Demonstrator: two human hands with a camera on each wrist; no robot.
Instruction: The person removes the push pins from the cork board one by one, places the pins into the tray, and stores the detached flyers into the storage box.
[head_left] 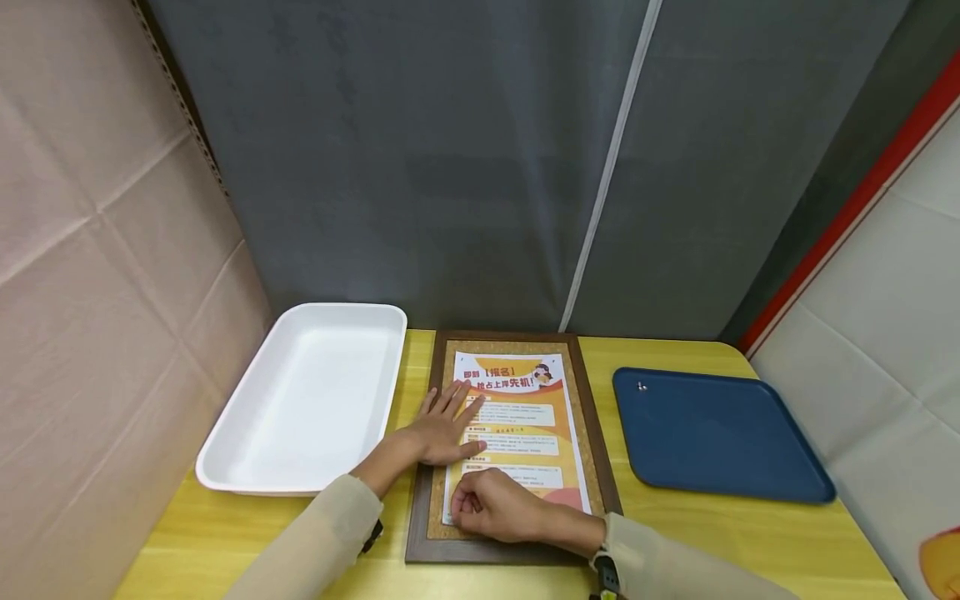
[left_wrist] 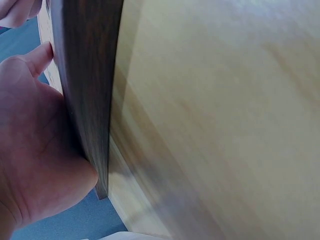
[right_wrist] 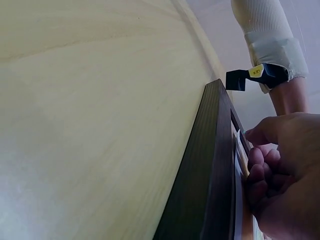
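A printed poster lies on a cork board with a dark wooden frame. Small pins show at its two top corners. My left hand is spread flat, palm down, over the poster's left side, and its heel lies across the frame's left rail. Close by, my right hand is at the poster's lower left corner. Its fingers are curled in, while the thumb reaches down to the paper's edge; whatever is under the thumb tip is hidden.
To the left stands a white tray, close beside the left forearm. A blue tray is on the right, with small shiny pins near its upper left corner. Grey partitions rise behind the yellow wooden table.
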